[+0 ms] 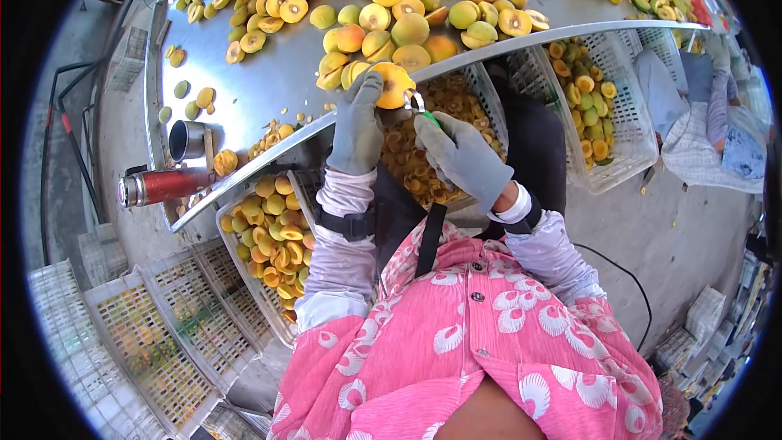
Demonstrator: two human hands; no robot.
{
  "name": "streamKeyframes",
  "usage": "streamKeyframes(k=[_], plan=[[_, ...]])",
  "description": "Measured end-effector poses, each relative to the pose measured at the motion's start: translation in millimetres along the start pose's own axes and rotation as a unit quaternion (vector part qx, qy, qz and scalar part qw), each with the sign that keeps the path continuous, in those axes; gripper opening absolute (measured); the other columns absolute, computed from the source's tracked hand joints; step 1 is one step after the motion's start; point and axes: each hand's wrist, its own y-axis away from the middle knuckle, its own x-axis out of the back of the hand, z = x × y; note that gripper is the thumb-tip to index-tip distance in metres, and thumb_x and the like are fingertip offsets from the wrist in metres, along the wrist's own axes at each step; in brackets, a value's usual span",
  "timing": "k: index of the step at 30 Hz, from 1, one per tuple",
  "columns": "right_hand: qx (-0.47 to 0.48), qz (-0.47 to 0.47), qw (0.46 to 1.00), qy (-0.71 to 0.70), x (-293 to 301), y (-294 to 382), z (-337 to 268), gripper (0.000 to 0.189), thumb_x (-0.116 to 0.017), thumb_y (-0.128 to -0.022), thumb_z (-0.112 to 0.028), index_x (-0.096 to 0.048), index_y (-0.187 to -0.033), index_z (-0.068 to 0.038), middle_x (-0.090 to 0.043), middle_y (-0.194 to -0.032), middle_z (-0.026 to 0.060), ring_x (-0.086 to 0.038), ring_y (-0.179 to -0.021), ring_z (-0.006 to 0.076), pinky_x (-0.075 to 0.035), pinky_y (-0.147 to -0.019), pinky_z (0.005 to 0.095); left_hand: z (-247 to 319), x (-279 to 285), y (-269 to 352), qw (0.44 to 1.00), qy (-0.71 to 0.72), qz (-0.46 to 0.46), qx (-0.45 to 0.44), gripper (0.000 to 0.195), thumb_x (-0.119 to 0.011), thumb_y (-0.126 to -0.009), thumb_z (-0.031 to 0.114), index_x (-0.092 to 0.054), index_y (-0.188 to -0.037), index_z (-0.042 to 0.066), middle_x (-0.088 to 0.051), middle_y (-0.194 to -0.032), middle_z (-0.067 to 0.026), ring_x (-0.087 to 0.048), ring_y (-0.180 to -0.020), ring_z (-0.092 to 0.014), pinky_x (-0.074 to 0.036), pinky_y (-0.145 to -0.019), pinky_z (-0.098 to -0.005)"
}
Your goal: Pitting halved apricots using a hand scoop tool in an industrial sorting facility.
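Note:
My left hand (360, 125), in a grey glove, holds a halved yellow peach (394, 84) at the near edge of the metal table, its cut face partly showing. In my gloved right hand (461, 156) is a pitting tool (415, 101) with a green handle and a looped metal head, which is at the right side of the fruit. Whether the loop cuts into the flesh cannot be told. Just beyond my hands lie many halved peaches (409, 29) on the table, several showing pits. Below my hands a crate holds a heap of pits and scraps (415, 165).
Crates of peach halves stand at my left (269, 238) and right (589, 104). A red thermos (174, 186) and a metal cup (186, 140) are on the table's left end. Empty plastic crates (153, 342) stand at lower left. Another person (712, 128) sits at far right.

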Motion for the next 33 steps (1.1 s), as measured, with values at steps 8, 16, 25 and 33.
streamKeyframes(k=[8, 16, 25, 33], plan=[[0.211, 0.132, 0.952, 0.177, -17, 23, 2, 0.027, -0.056, -0.096, -0.025, -0.059, -0.094, 0.001, -0.058, -0.073, 0.0252, -0.056, -0.067, 0.0449, -0.044, -0.057, 0.0435, -3, -27, 42, 0.997, 0.055, 0.036, -0.046, 0.040, -0.039, -0.104, 0.034, -0.054, -0.117, -0.001, -0.059, -0.110, -0.0095, -0.058, -0.100, -0.016, -0.046, -0.089, -0.0285], [0.240, 0.161, 0.938, 0.192, -21, 34, 0, 0.027, -0.057, -0.096, -0.025, -0.059, -0.093, 0.002, -0.057, -0.072, 0.0252, -0.057, -0.064, 0.0420, -0.044, -0.056, 0.0413, -1, -36, 53, 0.993, 0.007, 0.013, -0.121, 0.044, -0.042, -0.103, 0.037, -0.049, -0.127, 0.000, -0.058, -0.114, -0.0107, -0.058, -0.102, -0.019, -0.049, -0.088, -0.0325], [0.051, 0.108, 0.989, -0.088, -7, 44, 3, 0.030, -0.051, -0.101, -0.030, -0.057, -0.088, -0.004, -0.047, -0.063, -0.0061, -0.038, -0.053, 0.0033, -0.032, -0.047, 0.0226, 0, -34, 67, 0.897, -0.258, 0.010, -0.358, 0.069, -0.055, -0.084, -0.009, -0.029, -0.147, 0.003, -0.052, -0.128, -0.0139, -0.056, -0.112, -0.021, -0.046, -0.097, -0.0333], [0.067, 0.104, 0.987, -0.105, -6, 51, -1, 0.028, -0.051, -0.100, -0.029, -0.056, -0.085, -0.007, -0.045, -0.062, -0.0055, -0.039, -0.052, 0.0022, -0.031, -0.046, 0.0215, -3, -35, 71, 0.900, -0.237, -0.026, -0.365, 0.069, -0.065, -0.088, 0.006, -0.030, -0.147, 0.002, -0.057, -0.124, -0.0134, -0.058, -0.107, -0.020, -0.048, -0.093, -0.0316]])
